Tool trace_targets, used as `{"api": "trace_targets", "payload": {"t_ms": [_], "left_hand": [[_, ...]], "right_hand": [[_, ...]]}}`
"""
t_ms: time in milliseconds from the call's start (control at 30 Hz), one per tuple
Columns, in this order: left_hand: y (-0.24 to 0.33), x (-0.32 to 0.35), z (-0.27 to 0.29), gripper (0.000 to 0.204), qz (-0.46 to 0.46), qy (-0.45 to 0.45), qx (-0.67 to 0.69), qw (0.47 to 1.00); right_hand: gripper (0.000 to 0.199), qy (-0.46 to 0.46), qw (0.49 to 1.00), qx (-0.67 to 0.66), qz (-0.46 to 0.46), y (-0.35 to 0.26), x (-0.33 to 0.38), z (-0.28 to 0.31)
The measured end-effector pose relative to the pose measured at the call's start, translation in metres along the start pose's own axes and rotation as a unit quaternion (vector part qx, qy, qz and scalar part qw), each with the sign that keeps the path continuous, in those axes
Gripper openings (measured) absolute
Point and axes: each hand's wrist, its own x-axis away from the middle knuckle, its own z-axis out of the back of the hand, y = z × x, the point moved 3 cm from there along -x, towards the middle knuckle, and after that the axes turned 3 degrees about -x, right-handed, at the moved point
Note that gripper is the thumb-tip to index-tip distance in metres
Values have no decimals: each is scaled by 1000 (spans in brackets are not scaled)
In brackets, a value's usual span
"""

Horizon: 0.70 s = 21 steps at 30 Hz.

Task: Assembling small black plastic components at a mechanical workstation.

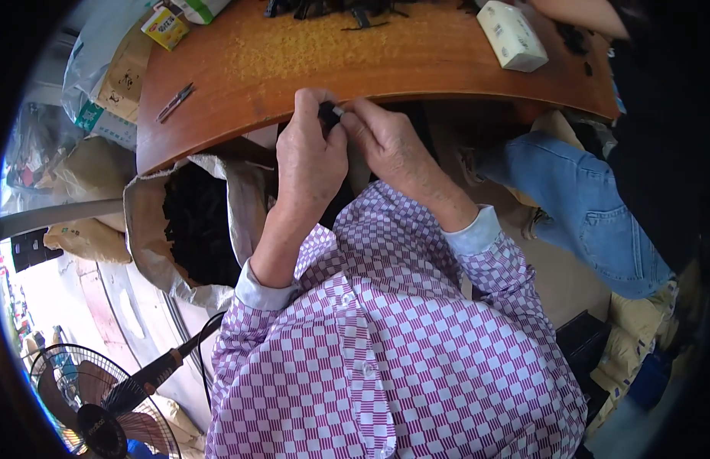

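Note:
My left hand (309, 153) and my right hand (389, 149) meet at the near edge of the wooden table (309, 53). Both pinch one small black part (329, 113) with a pale tip between the fingertips. My sleeves are purple-and-white checked. A heap of small black parts (332, 9) lies at the table's far edge. An open paper sack (144, 222) full of black parts (198, 222) stands below the table, left of my left forearm.
On the table lie small snips (175, 101), a yellow box (165, 27) and a white packet (511, 34). A person in blue jeans (584, 206) sits at the right. Bags (102, 84) are piled at the left. A floor fan (95, 405) stands at the lower left.

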Motion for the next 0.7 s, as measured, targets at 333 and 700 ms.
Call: {"api": "trace_targets", "payload": {"t_ms": [333, 700], "left_hand": [[-12, 11, 10, 33, -20, 25, -92, 995], [-37, 29, 32, 36, 197, -41, 601, 774]], "right_hand": [[19, -7, 1000, 3, -23, 0, 1, -22], [18, -23, 977, -178, -117, 0, 9, -25]]}}
